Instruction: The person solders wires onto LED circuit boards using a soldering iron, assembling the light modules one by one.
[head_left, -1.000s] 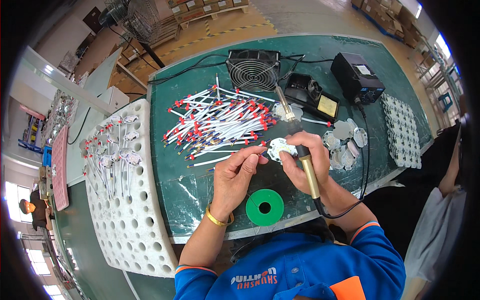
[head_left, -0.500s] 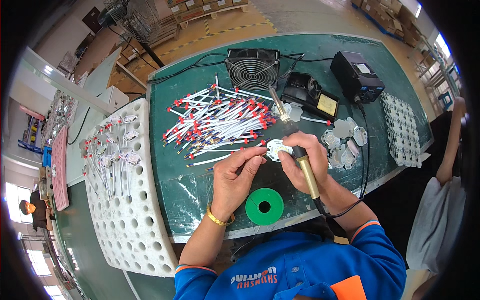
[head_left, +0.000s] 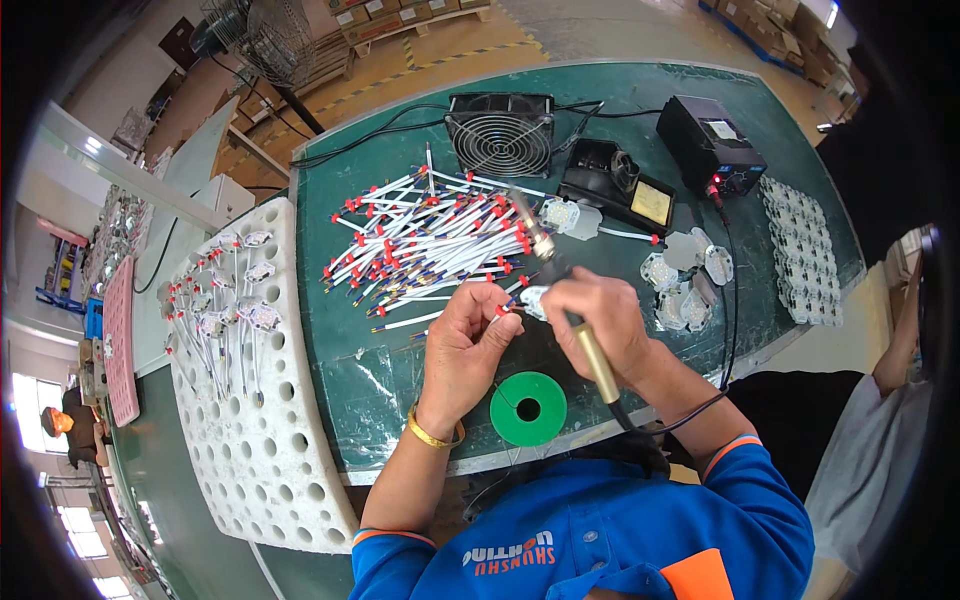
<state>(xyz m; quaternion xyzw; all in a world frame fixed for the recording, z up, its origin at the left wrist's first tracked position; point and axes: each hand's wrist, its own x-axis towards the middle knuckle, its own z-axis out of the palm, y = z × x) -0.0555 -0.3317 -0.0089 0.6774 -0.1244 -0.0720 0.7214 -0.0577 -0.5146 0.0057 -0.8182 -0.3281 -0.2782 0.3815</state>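
Note:
My left hand (head_left: 465,345) is closed, pinching a short wire lead with a red connector (head_left: 503,311) between thumb and fingers. My right hand (head_left: 606,315) wraps round a soldering iron (head_left: 597,362), whose metal tip points up and away, blurred by motion. A small white circuit board (head_left: 535,301) lies between the two hands, against the right fingertips and beside the wire end. Whether the wire touches the board I cannot tell. Near my left wrist, a green solder spool (head_left: 528,409) sits on the table.
A pile of white wire leads (head_left: 440,240) lies beyond my hands. Behind stand a small fan (head_left: 500,135), an iron stand (head_left: 610,185) and a black soldering station (head_left: 712,148). Loose boards (head_left: 690,290) and a board panel (head_left: 803,255) are rightward; a white foam rack (head_left: 250,430) is left.
The circuit board and my right hand have shifted a little left, toward my left hand. The soldering iron has swung left. At the right, another person has moved.

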